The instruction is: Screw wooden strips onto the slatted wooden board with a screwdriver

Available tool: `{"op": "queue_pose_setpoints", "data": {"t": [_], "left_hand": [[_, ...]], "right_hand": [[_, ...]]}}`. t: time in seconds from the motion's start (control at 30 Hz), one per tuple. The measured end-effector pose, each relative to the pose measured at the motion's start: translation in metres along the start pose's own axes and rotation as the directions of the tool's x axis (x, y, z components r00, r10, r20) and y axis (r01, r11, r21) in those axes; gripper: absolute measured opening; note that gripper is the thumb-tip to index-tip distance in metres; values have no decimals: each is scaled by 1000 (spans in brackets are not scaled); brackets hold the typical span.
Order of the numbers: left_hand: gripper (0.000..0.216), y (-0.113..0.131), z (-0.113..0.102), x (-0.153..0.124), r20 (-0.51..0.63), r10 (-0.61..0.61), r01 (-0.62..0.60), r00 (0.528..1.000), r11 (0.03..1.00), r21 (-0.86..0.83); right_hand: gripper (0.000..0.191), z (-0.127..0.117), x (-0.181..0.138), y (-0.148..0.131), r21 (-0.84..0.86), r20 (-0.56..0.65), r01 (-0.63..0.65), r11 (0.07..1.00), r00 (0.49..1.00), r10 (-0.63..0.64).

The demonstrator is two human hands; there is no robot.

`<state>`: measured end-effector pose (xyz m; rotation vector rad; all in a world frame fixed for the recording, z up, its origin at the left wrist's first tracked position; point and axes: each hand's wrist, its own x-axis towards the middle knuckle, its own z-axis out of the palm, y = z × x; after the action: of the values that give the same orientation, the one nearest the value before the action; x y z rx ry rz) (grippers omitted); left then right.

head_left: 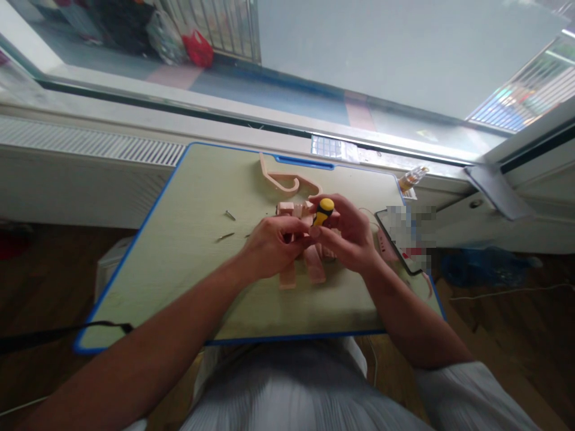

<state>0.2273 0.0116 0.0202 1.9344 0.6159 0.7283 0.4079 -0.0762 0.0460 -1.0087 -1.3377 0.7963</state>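
Observation:
A screwdriver (325, 209) with a yellow and black handle is in my right hand (353, 233), its handle end tilted up toward me. My left hand (277, 245) is closed just left of it, thumb and forefinger pinched together close to the screwdriver's lower end. What those fingers pinch is hidden. Beneath both hands lies an assembly of pale wooden pieces (287, 276), partly covered by them. Beyond it on the table rests a curved wooden piece (282, 182) with a curled end. To the left lie two screws, one farther away (230, 215) and one nearer (226, 237).
The pale green table (179, 269) has a blue edge. A tablet or phone (399, 239), partly pixelated, sits at its right side. A small bottle (412, 178) stands by the far right corner. A radiator (90, 140) and window run along the back. A black strap (67, 335) crosses the near left corner.

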Motion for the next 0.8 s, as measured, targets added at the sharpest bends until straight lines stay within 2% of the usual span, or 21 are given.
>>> {"op": "queue_pose_setpoints", "data": {"t": [0.1, 0.23, 0.33, 0.47, 0.57, 0.8], "left_hand": [[23, -1, 0, 0, 11, -2, 2, 1000, 1000, 20], [23, -1, -2, 0, 31, 18, -19, 999, 1000, 25], [22, -1, -3, 0, 34, 31, -32, 999, 998, 46], [23, 0, -2, 0, 24, 53, -54, 998, 997, 53], [23, 0, -1, -1, 8, 55, -55, 998, 998, 25], [30, -1, 3, -2, -32, 19, -22, 999, 998, -66]], "right_hand": [[35, -3, 1, -5, 33, 11, 16, 999, 1000, -16], [26, -5, 1, -3, 78, 12, -27, 997, 1000, 26], [22, -3, 1, 0, 47, -10, -16, 999, 1000, 16], [31, 0, 1, 1, -32, -56, 38, 999, 998, -40], [39, 2, 1, 1, -52, -51, 30, 998, 998, -33], [43, 4, 0, 3, -138, -75, 18, 990, 997, -28]]}}
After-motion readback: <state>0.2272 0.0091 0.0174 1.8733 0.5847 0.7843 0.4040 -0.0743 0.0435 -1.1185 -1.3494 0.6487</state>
